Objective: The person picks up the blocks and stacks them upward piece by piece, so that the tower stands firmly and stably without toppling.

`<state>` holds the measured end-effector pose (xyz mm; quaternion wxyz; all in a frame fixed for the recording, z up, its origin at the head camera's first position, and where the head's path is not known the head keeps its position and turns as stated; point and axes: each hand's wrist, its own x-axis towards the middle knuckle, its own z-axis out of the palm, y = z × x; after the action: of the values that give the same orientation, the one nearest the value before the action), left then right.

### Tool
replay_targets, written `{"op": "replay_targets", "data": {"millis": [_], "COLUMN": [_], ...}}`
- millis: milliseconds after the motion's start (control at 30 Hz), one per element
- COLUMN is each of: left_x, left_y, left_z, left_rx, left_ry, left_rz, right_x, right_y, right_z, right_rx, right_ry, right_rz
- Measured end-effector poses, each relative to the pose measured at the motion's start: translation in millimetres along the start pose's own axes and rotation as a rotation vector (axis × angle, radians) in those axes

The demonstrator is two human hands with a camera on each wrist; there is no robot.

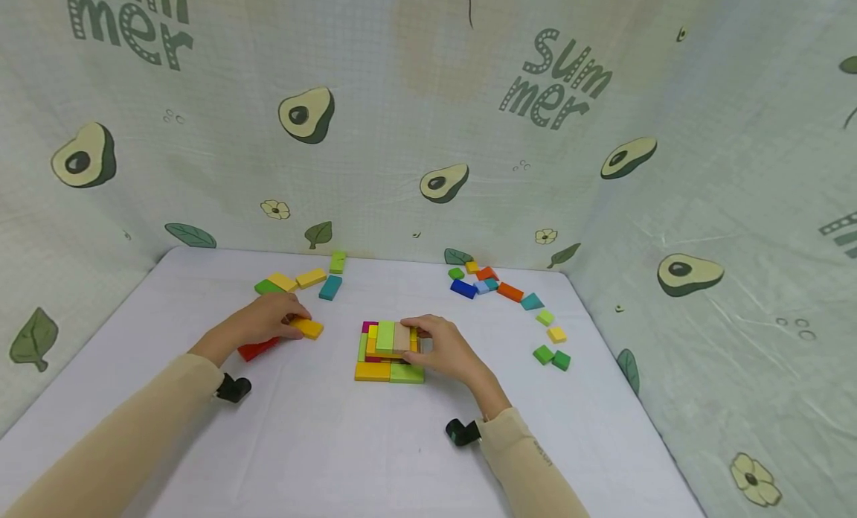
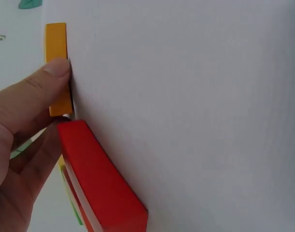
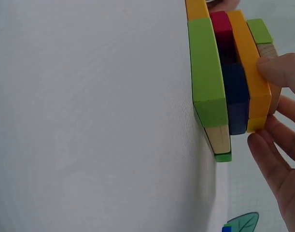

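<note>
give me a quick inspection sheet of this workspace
surface: white table, bare near edge.
job's things: block stack at centre; yellow block and red block at left.
clutter: loose blocks far left and far right.
hands: left hand pinches the yellow block; right hand holds the stack's top.
cables: nothing seen.
surroundings: avocado-print cloth walls.
</note>
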<state>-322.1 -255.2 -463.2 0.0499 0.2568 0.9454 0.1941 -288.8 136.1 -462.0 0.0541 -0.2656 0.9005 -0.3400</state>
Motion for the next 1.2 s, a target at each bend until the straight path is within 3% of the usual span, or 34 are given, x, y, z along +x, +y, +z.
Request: {"op": "replay_targets", "data": {"millis": [233,400,533,800,1200], "left_x": [4.0,8.1,15.3,32.9,54.1], "left_y": [14.5,41.7,67.0,96.2,116.2], "left_z": [2.8,-1.1,-2.8,7.9,21.8], "left_rx": [-0.007,-0.020,-0.055,-0.110,-0.135], "left_ry": [0.027,0.112,0.153,0.150,0.148], "left_rz": [0.006,0.047,0.119,0.155,0.157], "right_x": [0.0,0.0,0.6,0.2,1.3], "right_y": [-0.4,-0.4,1.1,3.9,9.0], "right_z": [-0.6,-1.7,-1.6,-3.1,-5.6], "right_rx": [-0.001,-0.006,-0.009,0.025,0.047], "right_ry": [-0.001,0.002,0.007,0.008,0.027], "right_rz": [-0.011,-0.020,-0.027,-0.081,-0.152]}}
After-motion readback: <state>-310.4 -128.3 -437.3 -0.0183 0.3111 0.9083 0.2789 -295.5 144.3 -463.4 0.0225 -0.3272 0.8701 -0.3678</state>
